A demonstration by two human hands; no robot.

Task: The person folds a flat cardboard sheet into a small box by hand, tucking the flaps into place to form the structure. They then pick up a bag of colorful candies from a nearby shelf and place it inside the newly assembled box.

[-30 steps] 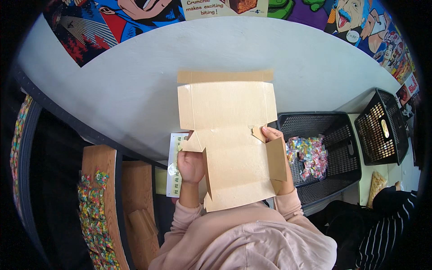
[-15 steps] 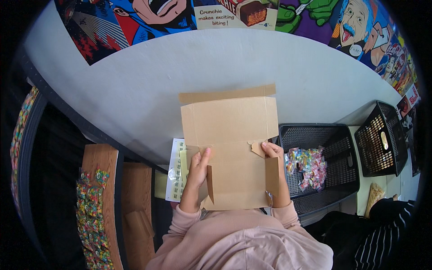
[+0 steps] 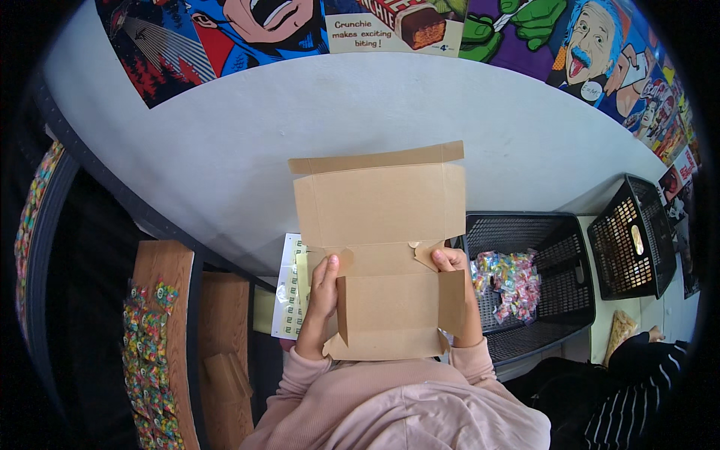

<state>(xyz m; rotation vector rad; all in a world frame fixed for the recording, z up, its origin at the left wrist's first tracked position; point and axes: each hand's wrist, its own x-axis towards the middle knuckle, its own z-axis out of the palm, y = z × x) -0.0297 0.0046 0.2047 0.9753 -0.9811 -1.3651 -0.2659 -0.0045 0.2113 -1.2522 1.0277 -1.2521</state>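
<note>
A flat brown cardboard box blank (image 3: 382, 240) is held up in front of me, its lid panel pointing away and its side flaps folded upward near my chest. My left hand (image 3: 321, 300) grips the left side flap, thumb on the inner face. My right hand (image 3: 459, 289) holds the right side flap, fingers curled over its top corner. Both pink sleeves come in from the lower edge.
A black mesh basket (image 3: 517, 225) with colourful wrapped candies (image 3: 510, 281) sits to the right, an empty black basket (image 3: 630, 240) beyond it. A white sticker sheet (image 3: 289, 285) lies left of the box. A wooden tray of colourful sweets (image 3: 154, 352) stands at lower left. Another person's striped sleeve (image 3: 637, 390) is at lower right.
The box's side flaps have been folded inward and upright. Both hands moved closer together onto the flaps, and the box sits a little lower and nearer to me.
</note>
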